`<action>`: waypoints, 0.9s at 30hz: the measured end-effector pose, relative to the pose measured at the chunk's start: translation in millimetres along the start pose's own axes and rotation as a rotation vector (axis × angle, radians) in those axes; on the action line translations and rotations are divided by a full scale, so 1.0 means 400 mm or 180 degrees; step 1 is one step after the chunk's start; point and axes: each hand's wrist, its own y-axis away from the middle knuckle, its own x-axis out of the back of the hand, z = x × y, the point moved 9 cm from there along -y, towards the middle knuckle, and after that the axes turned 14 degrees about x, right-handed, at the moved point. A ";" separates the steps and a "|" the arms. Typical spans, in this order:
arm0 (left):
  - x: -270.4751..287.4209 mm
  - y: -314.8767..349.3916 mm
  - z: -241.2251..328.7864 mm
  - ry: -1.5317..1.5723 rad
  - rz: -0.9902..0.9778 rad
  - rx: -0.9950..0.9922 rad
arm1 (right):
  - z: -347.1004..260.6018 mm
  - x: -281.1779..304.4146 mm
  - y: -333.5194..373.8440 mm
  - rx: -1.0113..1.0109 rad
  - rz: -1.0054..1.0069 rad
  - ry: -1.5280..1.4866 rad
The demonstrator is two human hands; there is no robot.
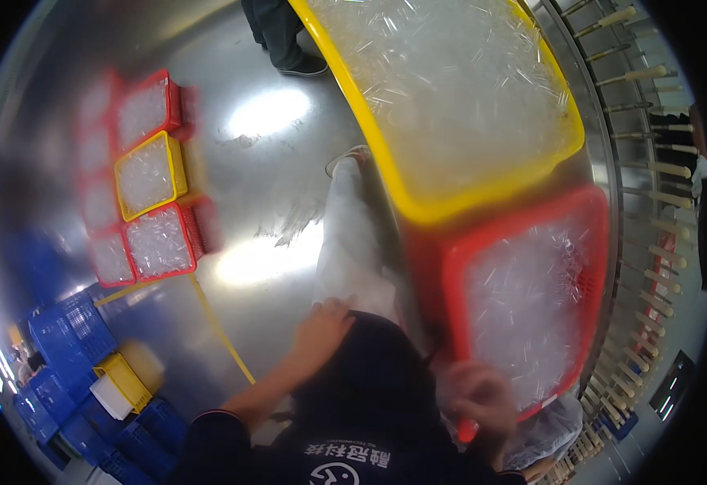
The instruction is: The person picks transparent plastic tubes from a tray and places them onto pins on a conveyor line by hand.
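My left hand [329,325] lies on my leg near the knee, over dark cloth, fingers stretched out and holding nothing. My right hand [483,398] is at the near left corner of a red basket [455,311] full of small clear plastic tube-like pieces [523,299]. It is smeared by motion, its fingers look curled, and I cannot make out anything in them. A small red part [467,430] shows just under it. Beyond stands a larger yellow basket [377,153], heaped with similar clear pieces [458,89].
Along the right runs a rack of rods with pale handles [664,170]. A clear plastic bag [551,432] lies by the red basket. Filled red and yellow baskets [179,174] stand on the shiny floor [248,178] at left, blue crates [70,331] below them. Another person's leg [276,32] is at the top.
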 end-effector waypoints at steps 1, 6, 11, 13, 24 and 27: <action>0.009 -0.008 0.002 -0.0021 -0.0017 0.0020 | 0.017 -0.040 -0.044 -0.0106 -0.0181 0.0302; -0.010 -0.093 0.084 0.0034 -0.0031 -0.0903 | 0.208 -0.079 -0.222 -0.0052 -0.0494 0.1479; -0.022 -0.204 0.132 -0.0448 -0.0936 -0.1193 | 0.336 -0.025 -0.367 0.0232 -0.0229 0.2188; 0.015 -0.255 0.120 -0.0520 -0.0936 -0.1127 | 0.354 -0.048 -0.416 0.0037 -0.0316 0.1861; 0.166 -0.450 0.016 -0.0969 -0.0758 -0.0888 | 0.369 -0.147 -0.644 0.0360 0.0375 0.2086; 0.167 -0.389 -0.036 -0.1156 -0.0762 -0.0954 | 0.380 -0.153 -0.680 0.0628 0.0625 0.1952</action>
